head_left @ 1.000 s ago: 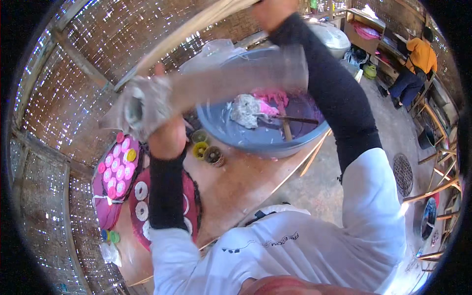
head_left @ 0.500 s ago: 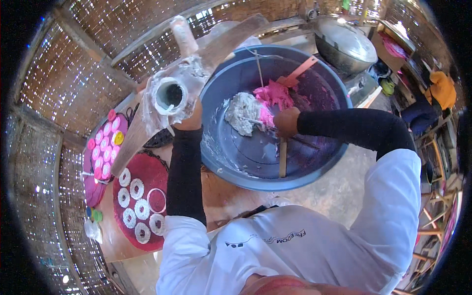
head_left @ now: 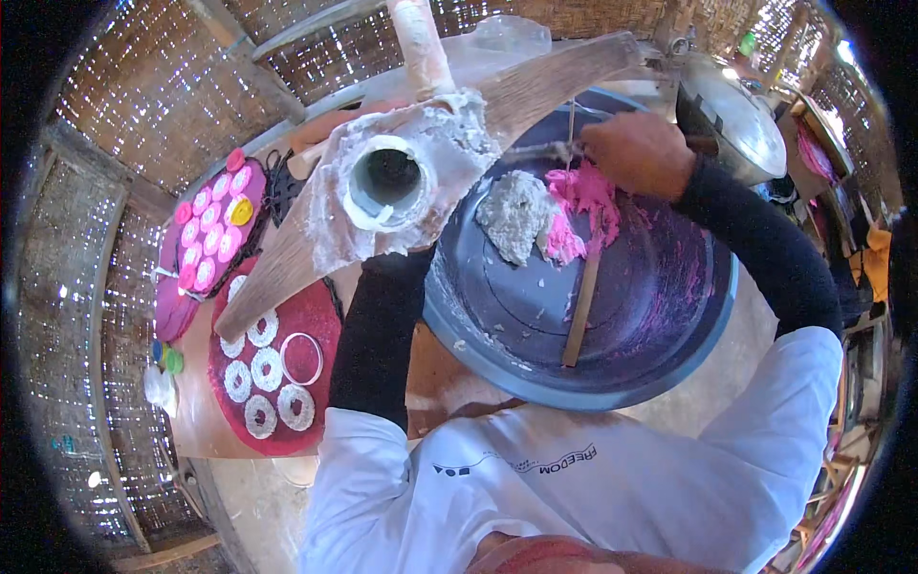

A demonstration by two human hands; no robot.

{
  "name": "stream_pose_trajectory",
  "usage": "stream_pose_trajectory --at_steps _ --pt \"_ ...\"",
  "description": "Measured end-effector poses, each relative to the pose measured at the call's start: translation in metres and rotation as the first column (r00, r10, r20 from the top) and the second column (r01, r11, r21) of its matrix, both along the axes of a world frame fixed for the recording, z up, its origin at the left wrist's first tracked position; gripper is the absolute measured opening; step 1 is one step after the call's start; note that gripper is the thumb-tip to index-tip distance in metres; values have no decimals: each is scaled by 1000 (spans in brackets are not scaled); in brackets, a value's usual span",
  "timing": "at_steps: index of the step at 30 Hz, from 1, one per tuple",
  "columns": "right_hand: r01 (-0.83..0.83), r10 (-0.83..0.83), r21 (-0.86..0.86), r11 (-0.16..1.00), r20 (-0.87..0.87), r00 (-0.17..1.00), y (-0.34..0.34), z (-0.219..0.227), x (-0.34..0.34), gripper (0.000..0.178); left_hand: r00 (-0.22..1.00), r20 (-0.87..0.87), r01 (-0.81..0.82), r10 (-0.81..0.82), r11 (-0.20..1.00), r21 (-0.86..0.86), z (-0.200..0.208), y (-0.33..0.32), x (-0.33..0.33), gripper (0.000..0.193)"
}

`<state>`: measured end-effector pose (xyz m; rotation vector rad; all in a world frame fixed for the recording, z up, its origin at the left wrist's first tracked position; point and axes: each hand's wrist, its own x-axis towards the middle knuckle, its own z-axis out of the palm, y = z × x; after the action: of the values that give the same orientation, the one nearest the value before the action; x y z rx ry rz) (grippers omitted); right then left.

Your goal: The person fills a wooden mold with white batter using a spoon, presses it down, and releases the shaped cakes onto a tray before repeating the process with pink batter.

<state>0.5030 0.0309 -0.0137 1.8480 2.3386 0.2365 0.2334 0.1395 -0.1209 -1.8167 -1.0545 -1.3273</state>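
A wooden press (head_left: 564, 81) with long blades and a dough-smeared white tube (head_left: 428, 187) stands upright close to me. My left hand is almost wholly hidden behind it; the black-sleeved forearm (head_left: 373, 335) leads up under the tube. My right hand (head_left: 643, 153), fingers closed, is over the far side of a big blue-grey basin (head_left: 574, 394), gripping a thin stick (head_left: 534, 151) coated in whitish dough. Below the hand lie pink dough (head_left: 588, 206) and a lump of white dough (head_left: 516, 215). A flat wooden stick (head_left: 580, 320) leans in the basin.
On the left, a red round mat (head_left: 277, 432) carries several white dough rings and a white hoop (head_left: 302, 335). Behind it is a tray of pink rings (head_left: 209, 239) with one yellow piece (head_left: 239, 211). A large lidded metal pot (head_left: 736, 120) stands at the far right.
The press and my left arm have shifted right, now covering part of the basin. My right hand has risen from the dough toward the far rim. The pink spatula no longer shows clearly.
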Motion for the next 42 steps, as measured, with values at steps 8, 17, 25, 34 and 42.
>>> stream_pose_trajectory --at_steps 8,17,25,34,42 --pt "-4 5 50 999 -13 1000 51 -53 23 16 991 -52 -123 127 989 76 -10 4 -1 31" --pt "-167 167 8 986 -41 985 41 -56 -15 12 974 155 182 -167 980 -86 14 3 7 34" --pt "-133 129 -105 985 -45 991 17 -61 -42 12 987 104 134 -120 983 -130 16 3 10 32" --pt "13 -26 -159 987 -80 996 40 -38 -12 25 991 -77 -114 108 990 -80 -27 27 4 39" --pt "70 -94 -211 975 -107 990 44 -68 -28 24 990 -97 -121 100 959 -255 -31 27 7 42"
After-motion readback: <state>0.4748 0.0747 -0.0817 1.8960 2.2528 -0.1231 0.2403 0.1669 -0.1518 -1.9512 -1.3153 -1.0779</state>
